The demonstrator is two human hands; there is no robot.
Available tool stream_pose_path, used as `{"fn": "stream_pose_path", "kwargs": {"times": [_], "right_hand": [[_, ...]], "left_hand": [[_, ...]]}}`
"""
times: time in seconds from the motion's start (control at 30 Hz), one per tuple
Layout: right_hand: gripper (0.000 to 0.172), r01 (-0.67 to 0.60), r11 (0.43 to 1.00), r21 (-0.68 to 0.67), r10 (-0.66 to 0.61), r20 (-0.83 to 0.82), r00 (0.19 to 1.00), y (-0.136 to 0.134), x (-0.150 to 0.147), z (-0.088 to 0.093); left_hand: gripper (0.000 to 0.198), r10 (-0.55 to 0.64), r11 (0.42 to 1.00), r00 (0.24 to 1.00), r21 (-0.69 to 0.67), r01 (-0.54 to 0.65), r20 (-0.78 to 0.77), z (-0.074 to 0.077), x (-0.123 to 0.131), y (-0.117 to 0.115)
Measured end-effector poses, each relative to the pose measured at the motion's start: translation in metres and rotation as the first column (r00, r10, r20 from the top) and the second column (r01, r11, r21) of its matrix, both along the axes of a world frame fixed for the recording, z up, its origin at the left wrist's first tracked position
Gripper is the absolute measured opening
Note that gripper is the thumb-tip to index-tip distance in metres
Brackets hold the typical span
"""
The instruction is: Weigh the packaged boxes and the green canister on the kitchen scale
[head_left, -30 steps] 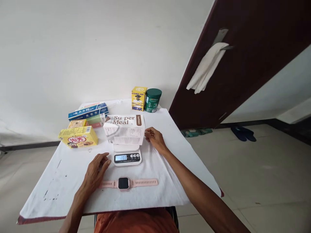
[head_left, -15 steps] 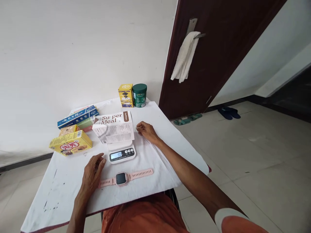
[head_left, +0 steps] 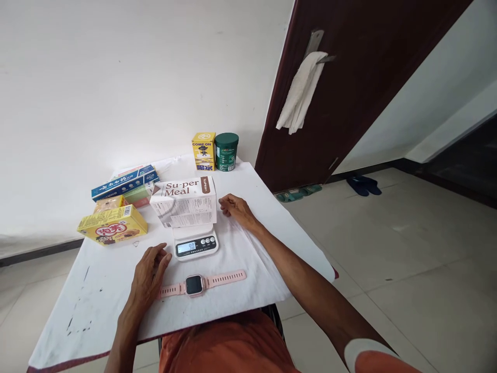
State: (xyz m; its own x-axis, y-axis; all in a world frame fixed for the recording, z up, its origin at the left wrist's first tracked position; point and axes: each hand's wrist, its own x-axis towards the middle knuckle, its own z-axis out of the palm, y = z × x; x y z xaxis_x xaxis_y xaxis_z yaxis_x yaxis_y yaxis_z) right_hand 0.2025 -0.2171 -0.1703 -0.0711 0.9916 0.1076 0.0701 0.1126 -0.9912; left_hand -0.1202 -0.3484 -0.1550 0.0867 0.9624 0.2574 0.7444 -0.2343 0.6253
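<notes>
A white box lettered "Su-per Meal" (head_left: pixel 186 199) rests on a small white digital scale (head_left: pixel 196 247), whose display shows digits that look like 90. My left hand (head_left: pixel 149 269) lies on the cloth left of the scale, fingers loosely curved and apart, nothing in it. Its wrist is beside the strap of a pink smartwatch (head_left: pixel 194 285), which lies flat in front of the scale. Just right of the white box, my right hand (head_left: pixel 236 208) rests on the cloth with its fingers curled together; whether anything is inside is hidden.
Left on the white-covered table (head_left: pixel 112 311) are a yellow box (head_left: pixel 114 228), a smaller snack pack (head_left: pixel 108 203) and a blue box (head_left: pixel 124 182) over other boxes. At the back stand a yellow carton (head_left: pixel 204 152) and a green tub (head_left: pixel 226 152). A towel (head_left: pixel 303 93) hangs on the door handle.
The view has shifted slightly. Both hands, the white box, the scale and the watch keep their places.
</notes>
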Motion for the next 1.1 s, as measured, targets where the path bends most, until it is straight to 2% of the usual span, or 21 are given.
{"fn": "stream_pose_path", "kwargs": {"times": [0.2,0.5,0.6,0.7,0.9,1.1], "right_hand": [[0.062,-0.038,0.999,-0.007,0.038,-0.042,0.998,0.000,0.001,0.003],[0.068,-0.243,0.970,0.033,0.245,-0.128,0.961,-0.007,0.009,0.022],[0.079,-0.305,0.949,0.083,0.314,-0.130,0.941,-0.007,0.005,0.032],[0.087,-0.320,0.940,0.120,0.328,-0.048,0.944,-0.007,-0.001,0.048],[0.070,-0.287,0.948,0.139,0.261,0.178,0.949,-0.009,-0.013,0.074],[0.060,-0.237,0.959,0.155,0.209,0.176,0.962,-0.008,-0.021,0.077]], "left_hand": [[0.046,-0.002,1.000,1.000,0.009,0.002,-0.013,0.000,0.000,-0.001],[0.047,0.007,1.000,1.000,-0.003,-0.007,-0.014,-0.005,-0.002,0.001],[0.046,0.011,1.000,1.000,-0.002,-0.011,-0.021,-0.004,0.000,0.000],[0.044,0.011,1.000,1.000,-0.004,-0.011,-0.025,-0.002,0.001,-0.001],[0.045,0.019,1.000,1.000,-0.008,-0.019,-0.012,-0.002,0.002,-0.001],[0.045,0.009,1.000,1.000,-0.003,-0.009,0.013,-0.006,0.000,-0.001]]}}
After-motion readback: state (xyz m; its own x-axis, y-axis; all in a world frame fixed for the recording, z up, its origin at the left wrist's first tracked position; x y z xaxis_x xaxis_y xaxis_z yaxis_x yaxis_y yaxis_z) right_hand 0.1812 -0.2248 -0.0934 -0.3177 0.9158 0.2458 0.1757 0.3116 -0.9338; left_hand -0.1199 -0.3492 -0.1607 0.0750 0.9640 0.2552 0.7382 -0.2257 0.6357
